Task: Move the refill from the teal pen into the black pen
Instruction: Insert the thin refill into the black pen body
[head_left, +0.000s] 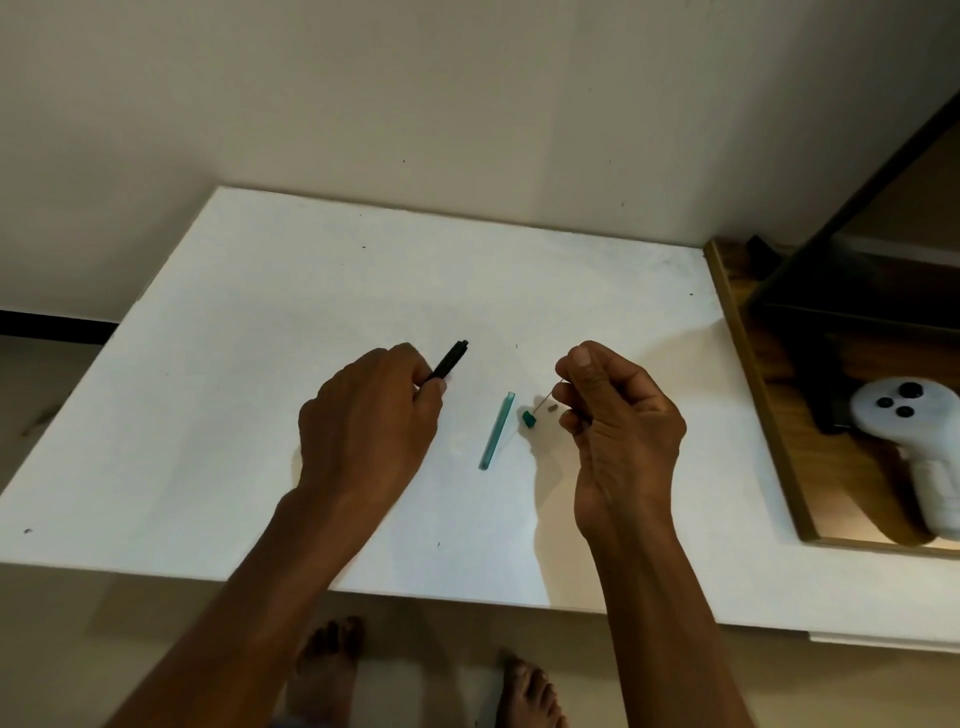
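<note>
My left hand (371, 415) grips the black pen (449, 360), whose far end sticks out up and to the right above the white table (260, 312). The empty teal pen barrel (497, 432) lies on the table between my hands. My right hand (618, 415) pinches a thin refill (550, 399) that slants down to the left out of my fingers. A small teal cap piece (529, 419) and a tiny pale part (551, 410) lie just beside the refill's tip.
A wooden tray or shelf (769, 415) borders the table on the right and holds a white controller (914, 436) with black buttons. A dark frame (857, 270) rises behind it. A wall stands at the back. Bare feet (332, 670) show below the table's front edge.
</note>
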